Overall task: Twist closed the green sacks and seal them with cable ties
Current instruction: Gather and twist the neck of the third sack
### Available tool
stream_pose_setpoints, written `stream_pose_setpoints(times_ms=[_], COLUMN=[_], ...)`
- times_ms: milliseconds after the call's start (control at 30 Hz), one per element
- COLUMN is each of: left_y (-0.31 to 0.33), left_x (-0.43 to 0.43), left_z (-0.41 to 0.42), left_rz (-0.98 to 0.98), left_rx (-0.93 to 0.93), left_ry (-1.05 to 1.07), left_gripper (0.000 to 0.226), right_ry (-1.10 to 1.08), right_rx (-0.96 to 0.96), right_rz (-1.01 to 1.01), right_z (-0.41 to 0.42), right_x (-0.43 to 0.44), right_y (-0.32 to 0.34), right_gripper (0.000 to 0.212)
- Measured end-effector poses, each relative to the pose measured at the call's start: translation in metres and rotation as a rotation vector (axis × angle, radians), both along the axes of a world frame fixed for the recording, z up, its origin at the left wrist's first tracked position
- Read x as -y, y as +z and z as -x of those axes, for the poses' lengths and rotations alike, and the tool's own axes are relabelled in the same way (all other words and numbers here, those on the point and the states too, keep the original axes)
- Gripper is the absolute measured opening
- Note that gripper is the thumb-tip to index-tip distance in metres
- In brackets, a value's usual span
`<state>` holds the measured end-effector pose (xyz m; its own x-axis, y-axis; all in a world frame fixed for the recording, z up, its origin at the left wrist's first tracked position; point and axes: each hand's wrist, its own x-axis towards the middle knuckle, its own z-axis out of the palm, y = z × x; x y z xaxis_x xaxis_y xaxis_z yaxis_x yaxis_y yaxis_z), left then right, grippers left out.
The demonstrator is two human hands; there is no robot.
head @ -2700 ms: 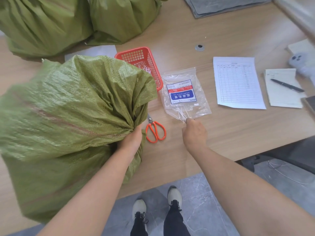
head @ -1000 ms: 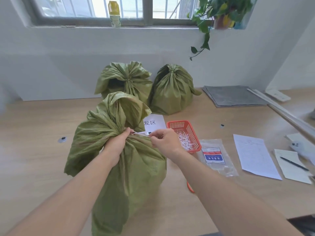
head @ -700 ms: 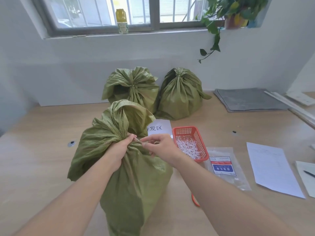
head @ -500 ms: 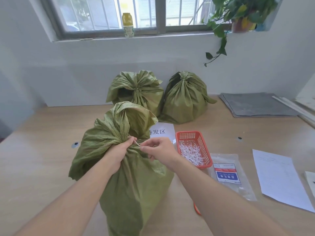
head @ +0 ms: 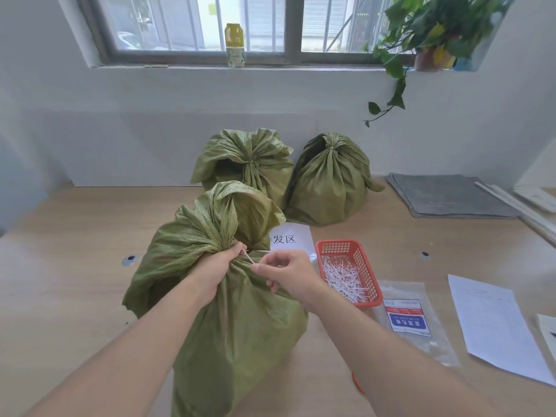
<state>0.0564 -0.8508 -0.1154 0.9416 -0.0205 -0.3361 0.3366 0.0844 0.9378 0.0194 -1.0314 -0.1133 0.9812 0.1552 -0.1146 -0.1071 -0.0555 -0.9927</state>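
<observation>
A green woven sack (head: 237, 326) stands upright on the wooden table in front of me. My left hand (head: 215, 270) is clenched around its gathered neck. Just to the right, my right hand (head: 287, 270) pinches a thin white cable tie (head: 249, 258) that runs between the two hands at the neck. Behind stand two more green sacks, one (head: 249, 167) at the back centre and one (head: 329, 179) to its right, each with its neck bunched shut.
A red mesh basket (head: 365, 266) with several white ties sits right of the sack. Beside it lie a clear bag of ties (head: 412, 320), paper sheets (head: 496, 326), a labelled sign (head: 293, 239) and grey mats (head: 445, 195). Orange scissors (head: 356, 382) peek out under my right forearm.
I took a tie from the clear bag, the sack was stood upright, and my right hand brought the tie to the neck. Over the last second both hands stay at the neck.
</observation>
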Motion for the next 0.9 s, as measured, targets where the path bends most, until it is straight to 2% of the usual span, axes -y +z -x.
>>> stream_pose_setpoints(times_ms=[100,167,300,367,433,467,567,667,800,900], left_y=[-0.002,-0.002,-0.007,-0.005,-0.005,-0.005,-0.002,-0.001,-0.005,-0.003], left_x=[-0.009,-0.014,-0.026,-0.032,-0.036,-0.037,-0.037,-0.038,-0.042,-0.045], left_z=[-0.002,-0.001,-0.001,0.0,0.001,0.002,0.008,0.011,0.015,0.016], left_rz=[0.04,0.049,-0.088,-0.196,-0.311,-0.335,-0.265,-0.195,-0.255,-0.445], left_rx=[-0.019,-0.017,0.038,0.055,0.064,0.074,0.089,0.081,0.112,0.157], left_ry=[-0.05,-0.111,-0.211,-0.256,-0.31,-0.34,-0.396,-0.343,-0.319,-0.331], left_gripper=[0.015,0.02,0.032,0.046,0.073,0.076,0.068,0.07,0.094,0.089], right_ry=[-0.016,-0.062,-0.256,-0.3,-0.283,-0.267,-0.235,-0.208,-0.125,-0.069], right_rx=[-0.041,-0.071,-0.056,-0.024,0.026,0.053,0.125,0.132,0.068,0.051], right_rz=[0.106,0.171,0.277,0.372,0.468,0.493,0.507,0.514,0.506,0.522], right_z=[-0.003,-0.006,-0.013,-0.015,-0.018,-0.018,-0.018,-0.017,-0.015,-0.013], right_x=[-0.008,-0.012,-0.021,-0.025,-0.032,-0.036,-0.048,-0.054,-0.054,-0.057], right_y=[-0.004,-0.008,-0.01,-0.005,0.001,0.003,0.007,0.006,0.005,0.004], right_gripper=[0.014,0.011,0.005,0.003,0.005,0.007,0.009,0.011,0.017,0.02])
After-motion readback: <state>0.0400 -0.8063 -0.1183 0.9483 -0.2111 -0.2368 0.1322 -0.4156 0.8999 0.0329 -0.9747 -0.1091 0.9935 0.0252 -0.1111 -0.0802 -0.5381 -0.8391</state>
